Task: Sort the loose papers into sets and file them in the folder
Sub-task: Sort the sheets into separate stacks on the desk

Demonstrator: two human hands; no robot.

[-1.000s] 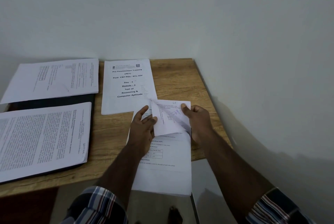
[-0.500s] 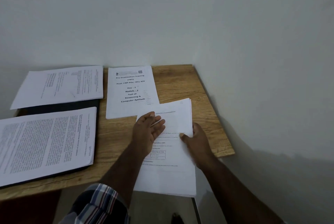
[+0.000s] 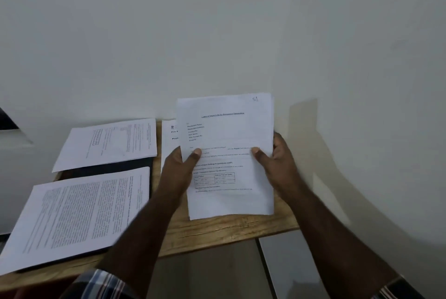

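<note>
Bare table [image 3: 231,228] open along the near edge, below the held sheaf [image 3: 229,154]. Hemmed in far and right by the wall [image 3: 337,81]. Blocked on the left by two paper sets [image 3: 106,144] [image 3: 77,216] on a dark folder [image 3: 106,169]. Far middle covered by another set [image 3: 169,134], just behind the sheaf.

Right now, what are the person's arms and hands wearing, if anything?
Both hands are bare: no gloves, rings or watch show on the left hand or the right hand. The forearms are bare too. A plaid sleeve in blue, white and reddish stripes sits rolled up on the left arm; a similar striped cuff shows at the right.
</note>
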